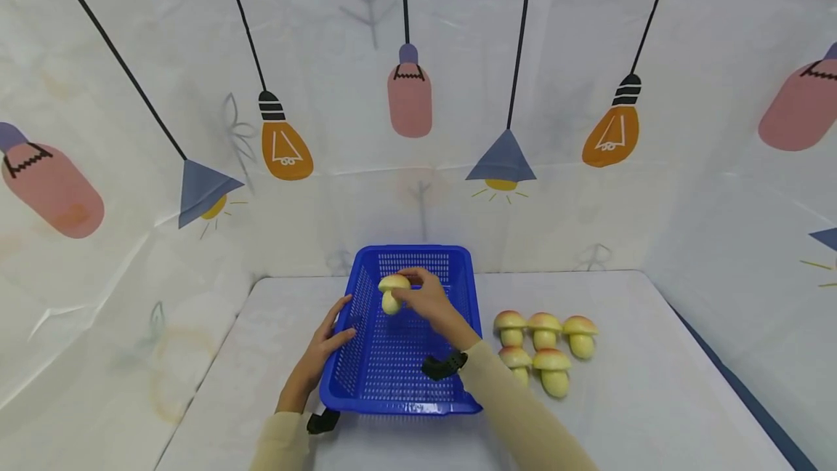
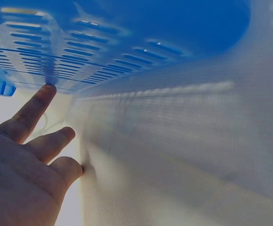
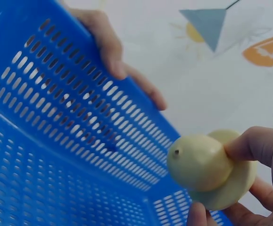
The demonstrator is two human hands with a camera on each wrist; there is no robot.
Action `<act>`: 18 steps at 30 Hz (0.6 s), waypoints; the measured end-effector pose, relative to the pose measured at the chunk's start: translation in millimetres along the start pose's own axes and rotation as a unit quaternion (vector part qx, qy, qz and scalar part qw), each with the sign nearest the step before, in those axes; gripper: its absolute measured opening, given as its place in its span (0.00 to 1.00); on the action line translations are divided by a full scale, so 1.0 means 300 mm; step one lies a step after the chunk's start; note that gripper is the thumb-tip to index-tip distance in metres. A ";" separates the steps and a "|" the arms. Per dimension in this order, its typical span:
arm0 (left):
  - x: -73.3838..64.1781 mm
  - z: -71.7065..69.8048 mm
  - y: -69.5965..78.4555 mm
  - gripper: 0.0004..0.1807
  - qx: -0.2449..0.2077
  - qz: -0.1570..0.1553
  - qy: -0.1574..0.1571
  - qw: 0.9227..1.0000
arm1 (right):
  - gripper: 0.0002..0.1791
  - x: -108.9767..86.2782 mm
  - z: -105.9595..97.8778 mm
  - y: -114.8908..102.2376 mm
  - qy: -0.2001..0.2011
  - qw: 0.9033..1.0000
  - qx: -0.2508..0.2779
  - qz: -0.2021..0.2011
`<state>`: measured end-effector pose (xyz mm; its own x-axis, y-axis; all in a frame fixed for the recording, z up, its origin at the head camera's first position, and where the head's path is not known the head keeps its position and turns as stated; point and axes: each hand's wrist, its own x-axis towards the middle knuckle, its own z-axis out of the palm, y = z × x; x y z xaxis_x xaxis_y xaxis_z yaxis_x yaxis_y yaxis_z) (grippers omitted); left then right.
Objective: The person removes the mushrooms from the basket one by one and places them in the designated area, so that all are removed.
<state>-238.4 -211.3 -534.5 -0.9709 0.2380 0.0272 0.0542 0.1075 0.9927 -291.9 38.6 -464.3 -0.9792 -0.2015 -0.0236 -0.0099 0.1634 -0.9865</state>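
My right hand point(image 1: 425, 296) pinches a toy mushroom point(image 1: 391, 302) over the far half of a blue plastic basket point(image 1: 400, 407). In the head view its yellow and reddish cap is up; the right wrist view shows the pale rounded stem point(image 3: 197, 162) close, with thumb and fingers around the cap. My left hand point(image 1: 318, 351) holds the basket's left rim, thumb and a finger over the edge. The left wrist view shows its other fingers point(image 2: 37, 110) stretched out along the outside, one tip against the slotted wall point(image 2: 98, 61). No other mushroom shows inside the basket.
Right of the basket, several similar toy mushrooms point(image 1: 551, 371) lie in two rows on the white table point(image 1: 654, 384). A white sheet point(image 1: 327, 224) printed with lamps hangs behind the table and along its sides. Dark bands point(image 1: 445, 365) sit on both wrists.
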 end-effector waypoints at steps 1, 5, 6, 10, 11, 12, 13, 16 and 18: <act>0.001 -0.001 0.000 0.39 0.002 0.000 0.000 1.000 | 0.27 -0.006 -0.009 -0.007 0.000 1.000 0.002 -0.003; 0.003 -0.004 -0.001 0.39 0.000 -0.007 0.002 1.000 | 0.26 -0.033 -0.049 -0.024 0.009 1.000 0.010 -0.020; 0.004 -0.006 -0.003 0.39 -0.002 -0.009 0.002 1.000 | 0.26 -0.042 -0.059 -0.027 0.012 0.999 0.012 -0.027; 0.000 -0.011 -0.004 0.38 -0.008 -0.013 0.000 1.000 | 0.27 -0.084 -0.106 -0.036 0.025 0.998 0.020 -0.059; -0.002 -0.011 -0.003 0.38 -0.009 -0.012 0.001 1.000 | 0.27 -0.095 -0.120 -0.036 0.026 0.997 0.019 -0.068; -0.003 -0.011 -0.002 0.37 -0.010 -0.012 0.002 1.000 | 0.27 -0.108 -0.135 -0.037 0.028 0.997 0.015 -0.075; -0.004 -0.011 -0.001 0.37 -0.012 -0.013 0.003 1.000 | 0.28 -0.120 -0.151 -0.036 0.031 0.996 0.011 -0.080; -0.005 -0.009 0.003 0.38 -0.012 -0.007 -0.007 1.000 | 0.28 -0.164 -0.204 -0.029 0.039 0.994 -0.008 -0.097; -0.003 -0.009 0.004 0.38 -0.010 -0.006 -0.005 1.000 | 0.27 -0.196 -0.242 -0.018 0.048 0.993 -0.027 -0.107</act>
<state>-238.0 -213.9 -533.0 -0.9689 0.2469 0.0138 0.0375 0.0919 0.9951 -248.9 119.6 -445.8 -0.9684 -0.1441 0.2038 -0.2281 0.1796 -0.9569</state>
